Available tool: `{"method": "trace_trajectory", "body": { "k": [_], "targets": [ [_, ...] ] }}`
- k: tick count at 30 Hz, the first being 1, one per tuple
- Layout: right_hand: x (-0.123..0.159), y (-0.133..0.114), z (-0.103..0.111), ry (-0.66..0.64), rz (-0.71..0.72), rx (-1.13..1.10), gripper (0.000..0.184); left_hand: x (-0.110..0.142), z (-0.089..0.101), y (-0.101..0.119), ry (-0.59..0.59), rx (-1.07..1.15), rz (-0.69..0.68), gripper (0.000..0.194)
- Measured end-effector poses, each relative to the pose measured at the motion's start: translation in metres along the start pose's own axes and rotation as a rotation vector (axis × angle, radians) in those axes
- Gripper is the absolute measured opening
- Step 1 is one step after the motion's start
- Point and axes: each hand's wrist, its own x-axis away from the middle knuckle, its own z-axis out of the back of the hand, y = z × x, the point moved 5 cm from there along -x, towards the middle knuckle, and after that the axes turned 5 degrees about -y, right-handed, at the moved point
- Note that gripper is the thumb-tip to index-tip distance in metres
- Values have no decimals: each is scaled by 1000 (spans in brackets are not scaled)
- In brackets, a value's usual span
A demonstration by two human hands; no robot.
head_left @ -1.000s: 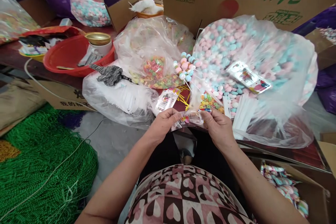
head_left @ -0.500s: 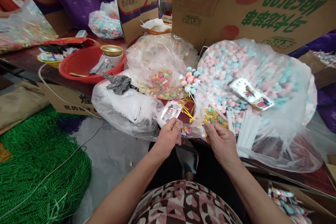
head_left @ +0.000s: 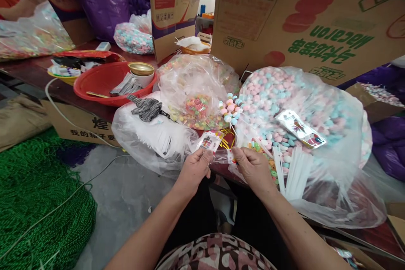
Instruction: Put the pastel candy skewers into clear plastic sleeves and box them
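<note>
Head view: two bare hands, just apart, work above the near edge of a dark red bench [head_left: 31,69]. The left hand [head_left: 196,166] pinches one end of a clear wrapper [head_left: 222,157] between thumb and fingers; the right hand [head_left: 253,168] pinches the other end, where coloured print shows. The wrapper spans the narrow gap between them, partly hidden by the fingers. Just beyond the left hand lies a printed packet [head_left: 210,140], beside thin yellow ties [head_left: 228,138]. Past these sits a clear bag of coloured rings [head_left: 196,106]. To the right, a large bag of pink and blue pellets [head_left: 268,90] carries a silver packet [head_left: 300,128], with long white strips [head_left: 296,173] near the right hand. To the left are a grey cloth [head_left: 147,108] and a red basin [head_left: 91,86].
</note>
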Motion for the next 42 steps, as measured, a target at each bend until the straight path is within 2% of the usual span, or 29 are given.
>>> {"method": "trace_trajectory", "body": {
  "k": [5, 7, 11, 15, 18, 21, 23, 27, 33, 38, 42],
  "targets": [
    [-19, -8, -13, -195, -71, -52, 42, -3, 17, 7, 81, -184, -117, 43],
    [-20, -10, -17, -191, -62, -61, 42, 0, 21, 7, 94, -216, -132, 43],
    [-16, -13, -24, -97, 20, 11, 54, 4, 25, 2, 146, -223, -146, 46],
    [-33, -8, -22, -126, 3, 90, 56, 3, 30, 2, 238, 2, -120, 46],
    [-62, -3, -2, 2, -15, 302, 44, 0, 32, 8, 277, 273, -105, 50],
    [-91, 10, 9, 49, -134, 612, 35, -1, 27, 12, 215, 463, -42, 53],
    [-103, 21, 7, 29, -214, 681, 31, -1, 23, 11, 156, 535, -12, 53],
    [-114, 37, 1, 48, -262, 581, 16, 1, 19, 5, 102, 595, -11, 52],
    [-111, 54, 9, 83, -298, 208, 24, 1, 20, 0, 76, 580, -3, 55],
    [-82, 50, 22, 152, -273, -91, 33, -2, 20, -6, 11, 538, 14, 50],
    [-40, 43, 33, 121, -241, -295, 35, -3, 20, -11, -16, 490, 30, 44]
  ]
}}
